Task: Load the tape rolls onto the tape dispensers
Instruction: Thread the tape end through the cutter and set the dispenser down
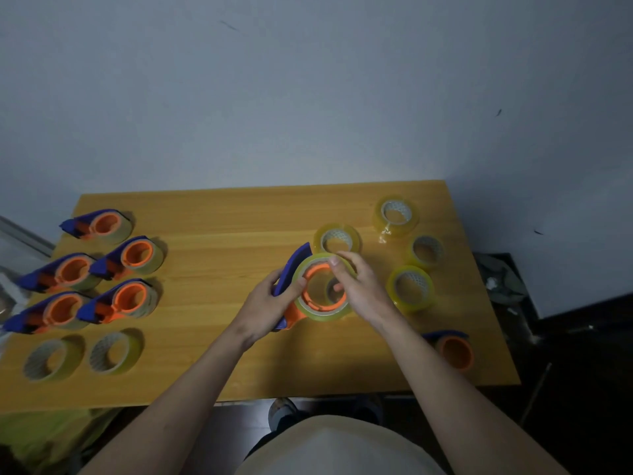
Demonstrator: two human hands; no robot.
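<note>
Over the middle of the wooden table (222, 214), my left hand (270, 303) grips a blue and orange tape dispenser (295, 269) by its blue body. A clear yellowish tape roll (323, 311) sits around the dispenser's orange hub. My right hand (359, 286) holds that roll, thumb on its top rim and fingers inside the ring. Several loaded dispensers (126, 299) lie at the left. Loose rolls (409, 289) lie to the right, two more rolls (114, 353) at the front left. One empty dispenser (454, 349) sits at the front right, partly behind my right forearm.
The table stands against a grey wall (308, 97). Dark clutter (503, 282) lies beyond its right edge. A yellow-green bag (44, 437) sits below the front left corner. My feet and pale clothing show under the front edge.
</note>
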